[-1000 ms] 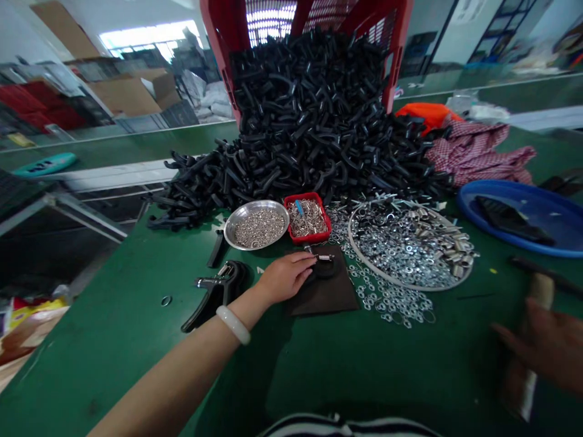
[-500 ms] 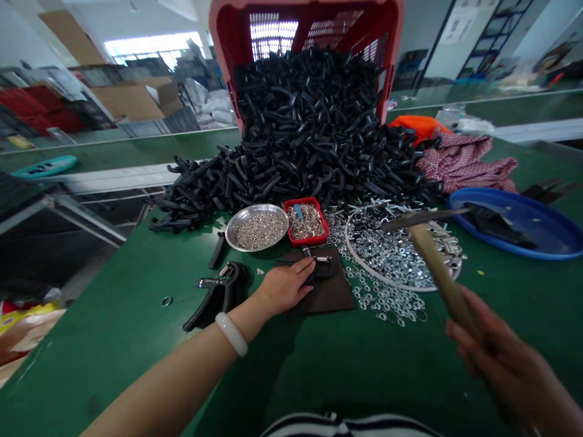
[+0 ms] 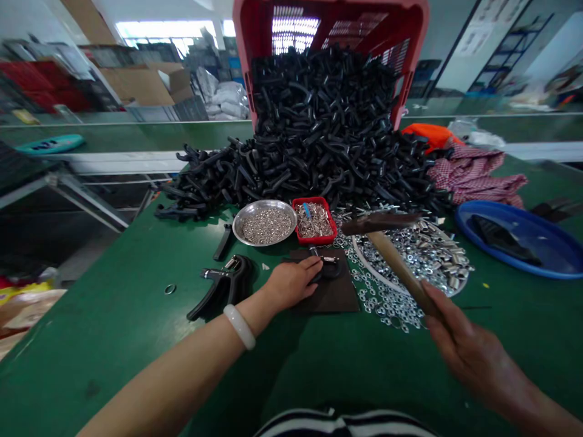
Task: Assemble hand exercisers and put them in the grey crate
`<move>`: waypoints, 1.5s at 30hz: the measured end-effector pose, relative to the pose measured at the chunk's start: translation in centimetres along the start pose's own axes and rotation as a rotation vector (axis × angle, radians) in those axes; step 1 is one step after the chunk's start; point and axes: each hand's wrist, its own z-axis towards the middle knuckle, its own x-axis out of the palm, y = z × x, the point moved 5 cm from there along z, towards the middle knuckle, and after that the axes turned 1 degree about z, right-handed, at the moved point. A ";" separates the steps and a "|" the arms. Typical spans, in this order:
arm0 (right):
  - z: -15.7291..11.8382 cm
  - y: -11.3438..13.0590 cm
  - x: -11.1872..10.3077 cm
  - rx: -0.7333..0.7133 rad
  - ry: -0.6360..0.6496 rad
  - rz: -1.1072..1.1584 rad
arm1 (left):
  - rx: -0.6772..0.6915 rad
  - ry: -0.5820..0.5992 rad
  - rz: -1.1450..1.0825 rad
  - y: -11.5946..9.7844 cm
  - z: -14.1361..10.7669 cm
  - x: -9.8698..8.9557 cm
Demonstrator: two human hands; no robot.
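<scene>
The left hand (image 3: 291, 282) has its fingers closed on a small black part (image 3: 330, 270) on the mat (image 3: 341, 297), the right hand (image 3: 473, 352) grips a hammer (image 3: 396, 267) just right of the mat, one finished-looking hand grip (image 3: 225, 288) lies left of it, and the heap of black handles (image 3: 328, 133) behind it looks barely touched.

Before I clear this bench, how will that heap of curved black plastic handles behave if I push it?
Those curved black plastic handles look stiff, probably light. Heaped steeply from the tipped red plastic crate, they would likely slide; their hooks may snag.
</scene>
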 end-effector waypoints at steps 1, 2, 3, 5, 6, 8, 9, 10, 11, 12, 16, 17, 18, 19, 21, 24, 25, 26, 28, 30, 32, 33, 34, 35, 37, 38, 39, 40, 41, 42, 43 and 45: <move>0.0 -0.1 0.4 -0.014 0.065 0.013 | 0.002 0.002 0.001 0.0 0.0 0.0; 0.1 0.0 0.7 -0.039 0.135 0.032 | 0.003 0.008 0.003 0.1 0.0 0.1; 0.2 0.1 0.8 -0.063 0.193 0.051 | 0.002 0.017 0.006 0.1 0.0 0.1; 0.5 0.2 0.4 -0.063 0.215 0.075 | -0.002 0.034 0.011 0.2 0.1 0.2; 0.6 0.1 0.0 -0.034 0.168 0.076 | -0.004 0.035 0.013 0.2 0.1 0.1; 0.7 -0.3 -0.6 0.049 0.055 0.068 | -0.002 0.026 0.016 0.1 0.1 0.0; 0.7 -0.5 -0.6 0.072 0.043 0.063 | 0.000 0.020 0.018 0.1 0.0 -0.1; 0.7 -0.7 -0.2 0.074 0.072 0.059 | 0.003 0.017 0.019 0.1 0.0 -0.2; 0.9 -0.9 0.3 0.062 0.135 0.055 | 0.002 0.016 0.021 0.1 0.0 -0.2; 1.0 -1.0 0.8 0.044 0.213 0.052 | 0.003 0.018 0.021 0.1 0.0 -0.3; 1.5 -0.5 0.2 -0.002 0.267 0.062 | 0.007 0.024 -0.019 0.3 -0.1 -0.4; 1.5 0.0 -0.3 -0.005 0.219 0.068 | 0.013 0.022 -0.049 0.4 -0.2 -0.4; 1.4 0.5 -0.7 -0.004 0.164 0.073 | 0.005 0.018 -0.084 0.5 -0.2 -0.4; 1.2 1.0 -1.1 0.003 0.103 0.072 | -0.026 0.008 -0.121 0.8 -0.3 -0.4; 1.0 1.8 -1.1 0.015 0.013 0.060 | -0.127 -0.009 -0.185 1.6 -0.6 -0.2; 1.3 2.6 0.5 -0.042 0.118 0.050 | -0.219 -0.025 -0.241 2.5 -0.8 0.1; 1.5 2.7 1.1 -0.075 0.193 0.054 | -0.208 -0.024 -0.253 2.6 -0.8 0.1; 1.7 2.9 1.4 -0.106 0.251 0.059 | -0.193 -0.022 -0.263 2.6 -0.7 0.2; 2.1 3.1 1.2 -0.140 0.253 0.066 | -0.178 -0.021 -0.278 2.7 -0.7 0.3; 2.4 3.1 0.4 -0.115 0.156 0.061 | -0.181 -0.025 -0.282 2.8 -0.6 0.3; 2.4 2.9 0.3 -0.067 0.112 0.039 | -0.187 -0.033 -0.279 2.8 -0.6 0.3; 2.5 2.8 0.5 -0.062 0.131 0.031 | -0.191 -0.031 -0.276 2.8 -0.6 0.2; 2.5 2.7 0.9 -0.073 0.173 0.029 | -0.199 -0.025 -0.272 2.8 -0.6 0.2; 2.5 2.7 1.3 -0.095 0.222 0.032 | -0.206 -0.015 -0.270 2.8 -0.6 0.3; 2.5 2.6 1.6 -0.136 0.280 0.044 | -0.212 0.005 -0.270 2.9 -0.6 0.4; 2.4 2.6 1.6 -0.143 0.272 0.049 | -0.210 0.005 -0.273 2.9 -0.7 0.4; 2.4 2.6 1.4 -0.138 0.243 0.050 | -0.211 -0.003 -0.276 2.9 -0.7 0.4; 2.3 2.5 1.2 -0.121 0.200 0.047 | -0.213 -0.011 -0.279 3.0 -0.6 0.4; 2.3 2.5 1.1 -0.102 0.161 0.043 | -0.220 -0.015 -0.279 3.0 -0.6 0.4; 2.2 2.5 1.3 -0.085 0.143 0.041 | -0.232 -0.017 -0.276 3.0 -0.5 0.4; 2.1 2.5 1.6 -0.077 0.146 0.042 | -0.241 -0.013 -0.271 3.0 -0.3 0.4; 1.8 2.2 2.5 -0.105 0.194 0.057 | -0.251 0.006 -0.259 2.7 -0.1 0.2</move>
